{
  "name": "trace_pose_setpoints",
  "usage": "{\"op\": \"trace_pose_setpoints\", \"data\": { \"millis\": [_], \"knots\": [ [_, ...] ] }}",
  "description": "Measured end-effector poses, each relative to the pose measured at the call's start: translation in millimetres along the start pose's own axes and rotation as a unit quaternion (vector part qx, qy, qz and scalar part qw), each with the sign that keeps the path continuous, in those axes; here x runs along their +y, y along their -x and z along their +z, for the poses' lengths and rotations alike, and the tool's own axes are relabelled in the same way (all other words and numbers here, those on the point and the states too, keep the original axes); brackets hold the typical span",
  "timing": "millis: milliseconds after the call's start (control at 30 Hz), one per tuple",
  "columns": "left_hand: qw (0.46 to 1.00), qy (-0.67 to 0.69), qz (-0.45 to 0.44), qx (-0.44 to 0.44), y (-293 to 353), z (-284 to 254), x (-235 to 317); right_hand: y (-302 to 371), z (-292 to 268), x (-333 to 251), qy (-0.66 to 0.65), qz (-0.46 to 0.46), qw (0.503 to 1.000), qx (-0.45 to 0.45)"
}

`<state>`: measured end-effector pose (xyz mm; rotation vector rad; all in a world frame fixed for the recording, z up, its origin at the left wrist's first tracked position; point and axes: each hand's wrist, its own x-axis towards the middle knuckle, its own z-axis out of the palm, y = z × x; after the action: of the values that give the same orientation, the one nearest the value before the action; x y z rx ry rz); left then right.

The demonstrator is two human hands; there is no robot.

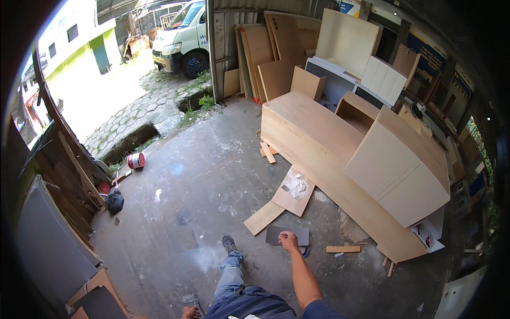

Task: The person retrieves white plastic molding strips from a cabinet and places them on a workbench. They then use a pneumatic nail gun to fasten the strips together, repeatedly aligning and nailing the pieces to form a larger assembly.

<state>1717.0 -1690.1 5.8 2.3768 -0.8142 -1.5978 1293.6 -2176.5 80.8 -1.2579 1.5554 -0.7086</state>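
My right hand (288,242) reaches forward over the concrete floor, fingers pinched on a dark grey rectangular sheet (273,234) that looks like sandpaper. Just under the sheet's right end, part of a blue object (304,251) shows; its kind is hidden. Beyond the sheet, a small board (294,192) carries a heap of white putty-like paste (297,186) with a flat grey piece in it. A bare wooden plank (264,217) lies against that board. At the lower edge, my left hand (190,312) hangs beside my leg, partly cut off; its grip is unclear.
A long wooden cabinet carcass (319,130) lies to the right, with a pale curved panel piece (398,175) on it. Wood strips (342,249) lie nearby. Boards (260,48) lean at the back wall. A paint pail (136,160) and black bag (114,202) stand left; outside is a van (183,40).
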Motion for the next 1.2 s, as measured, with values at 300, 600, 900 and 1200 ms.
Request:
{"op": "trace_pose_setpoints", "data": {
  "millis": [300,600,900,1200],
  "knots": [
    [0.965,0.246,-0.068,0.064,-259,-217,283,-130,-10,48,0.057,0.319,0.946,0.011],
    [0.952,0.179,0.237,0.081,-434,-387,723,-253,19,-6,0.186,0.440,0.877,-0.047],
    [0.979,0.126,0.155,0.028,-634,-489,894,-628,69,-201,0.153,0.211,0.966,0.001],
    [0.990,0.115,-0.082,-0.013,-741,-571,910,-951,88,-421,0.128,-0.051,0.985,0.106]
  ]
}}
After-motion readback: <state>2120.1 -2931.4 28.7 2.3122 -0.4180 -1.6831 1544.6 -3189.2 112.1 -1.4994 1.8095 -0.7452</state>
